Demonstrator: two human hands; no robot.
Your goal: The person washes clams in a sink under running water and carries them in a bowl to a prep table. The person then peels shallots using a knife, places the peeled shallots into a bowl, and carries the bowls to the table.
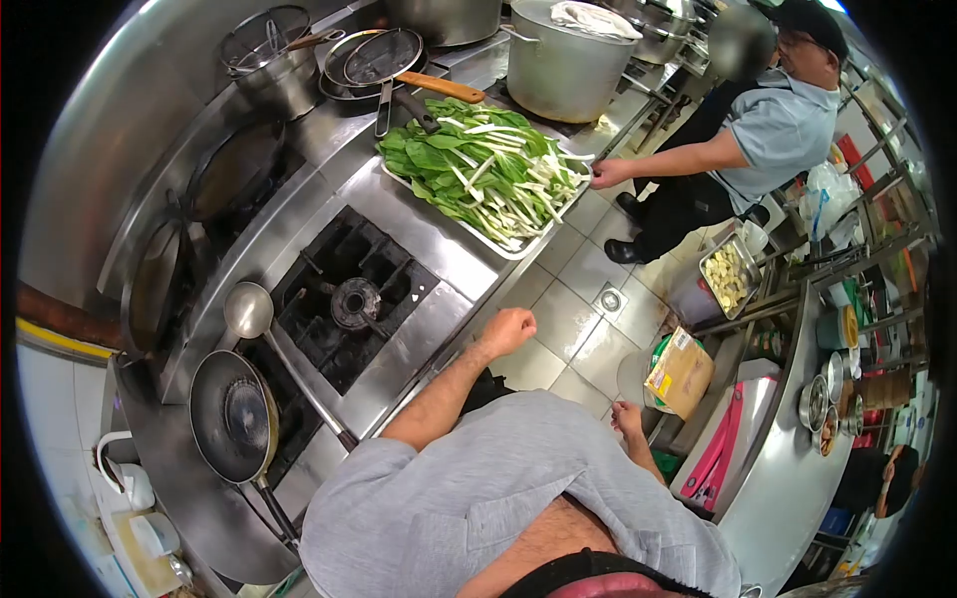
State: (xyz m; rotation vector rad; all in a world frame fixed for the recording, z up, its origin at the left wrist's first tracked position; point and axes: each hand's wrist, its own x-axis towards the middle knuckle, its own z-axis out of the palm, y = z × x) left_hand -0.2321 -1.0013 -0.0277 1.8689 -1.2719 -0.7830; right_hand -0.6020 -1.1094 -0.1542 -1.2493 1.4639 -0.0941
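Note:
My left hand [510,331] is held over the floor beside the stove's front edge, its fingers curled closed and nothing visible in them. Nearest to it is the bare gas burner [355,302]. Lower and to the right, my right hand [628,419] hangs near a cardboard box [680,375], apart from it; its fingers look loosely curled, with nothing seen in them. Ahead on the stove, a metal tray [518,253] is heaped with leafy greens [478,164] with white stalks. A co-worker's hand [608,172] touches the tray's right edge.
A large pot [563,60] stands behind the tray, near strainers [384,57]. On the left lie a ladle [248,310] and a frying pan [234,414], handles toward the front edge. A co-worker [743,149] stands ahead right. A container of cut pieces [728,276] sits by the right counter.

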